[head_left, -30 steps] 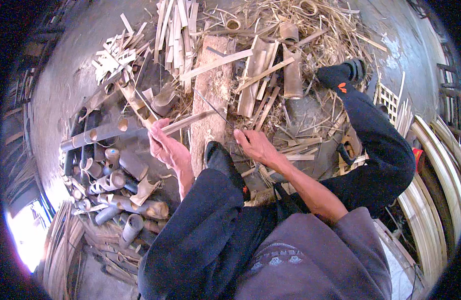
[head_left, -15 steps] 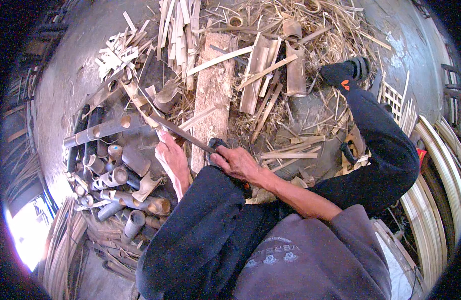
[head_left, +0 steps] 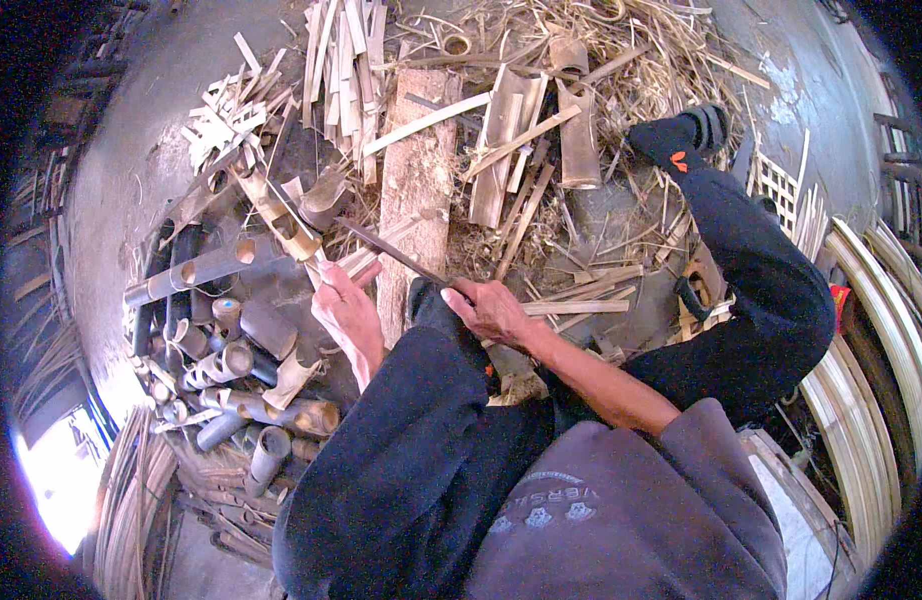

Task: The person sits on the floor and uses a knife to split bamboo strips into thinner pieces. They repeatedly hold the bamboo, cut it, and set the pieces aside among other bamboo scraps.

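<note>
My right hand (head_left: pixel 489 312) is closed around the handle of a long, narrow-bladed knife (head_left: pixel 393 252), above my bent knee. Its dark blade slants up and to the left, its tip apart from my left hand (head_left: pixel 346 312). That hand is closed on a thin bamboo strip (head_left: pixel 294 217), which runs away from me toward the far left. Part of the strip is hidden by my fingers. Just beyond them lies a split bamboo piece (head_left: pixel 266 200). Under the blade, a rough wooden plank (head_left: pixel 418 170) lies lengthwise on the floor.
Cut bamboo tubes (head_left: pixel 271 445) are heaped at my left. Pale slats (head_left: pixel 343 80) and split bamboo halves (head_left: pixel 496 170) lie ahead, with shavings (head_left: pixel 661 70) beyond. By my right leg are a saw (head_left: pixel 703 280) and a woven lattice (head_left: pixel 778 185); long strips (head_left: pixel 856 430) curve at far right.
The knife has drawn back to the right, its blade leaving the strip beside my left hand. My left thumb now stands out from the fingers. The whole view has shifted slightly.
</note>
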Motion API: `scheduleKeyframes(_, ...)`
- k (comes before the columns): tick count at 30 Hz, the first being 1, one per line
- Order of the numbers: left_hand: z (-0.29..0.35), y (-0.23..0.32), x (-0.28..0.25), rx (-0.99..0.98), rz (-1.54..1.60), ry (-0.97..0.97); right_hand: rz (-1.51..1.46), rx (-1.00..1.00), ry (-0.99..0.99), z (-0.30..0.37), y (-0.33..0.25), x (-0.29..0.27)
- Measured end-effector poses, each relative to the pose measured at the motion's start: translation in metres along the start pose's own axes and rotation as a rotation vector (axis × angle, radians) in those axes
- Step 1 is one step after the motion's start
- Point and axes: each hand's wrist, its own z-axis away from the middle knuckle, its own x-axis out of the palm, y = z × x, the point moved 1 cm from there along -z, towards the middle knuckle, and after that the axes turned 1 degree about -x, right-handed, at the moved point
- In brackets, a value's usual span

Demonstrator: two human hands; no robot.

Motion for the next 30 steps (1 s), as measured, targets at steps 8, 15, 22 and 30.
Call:
scheduleKeyframes(8, -0.007, 0.004, 0.006, 0.088, -0.131, 0.007, 0.088, 0.296, 0.091, -0.005, 0.046, -0.002)
scheduleKeyframes(15, -0.031, -0.078, 0.085, 0.358, 0.227, -0.027, -0.066, 0.247, 0.01, -0.007, 0.047, 0.004)
scheduleKeyframes(22, -0.017, -0.032, 0.043, -0.373, 0.848, -0.564, 0.258, 0.071, 0.055, -0.014, 0.024, -0.031)
scheduleKeyframes(30, 0.017, 0.002, -0.027, -0.561, 0.854, -0.865, 0.619, -0.141, -0.052, -0.064, -0.007, -0.081)
